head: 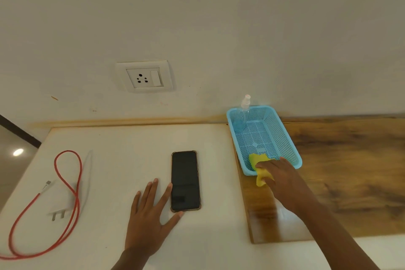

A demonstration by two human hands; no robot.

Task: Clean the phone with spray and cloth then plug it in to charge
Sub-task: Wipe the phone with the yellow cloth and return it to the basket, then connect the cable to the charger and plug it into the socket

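A black phone (185, 181) in a brown-edged case lies face up on the white table. My left hand (151, 210) rests flat beside it, fingers spread, thumb and forefinger touching its left edge. My right hand (282, 176) grips a yellow cloth (259, 167) draped over the near rim of a blue basket (282, 136). A clear spray bottle (242, 116) with bluish liquid stands upright in the basket's far corner. A red charging cable (66, 184) with a white plug (60, 208) lies at the table's left.
A white wall socket with a switch (144, 76) sits on the wall behind the table. The basket stands on a wooden board (350, 171) covering the right side. The table's left edge drops off to a dark floor.
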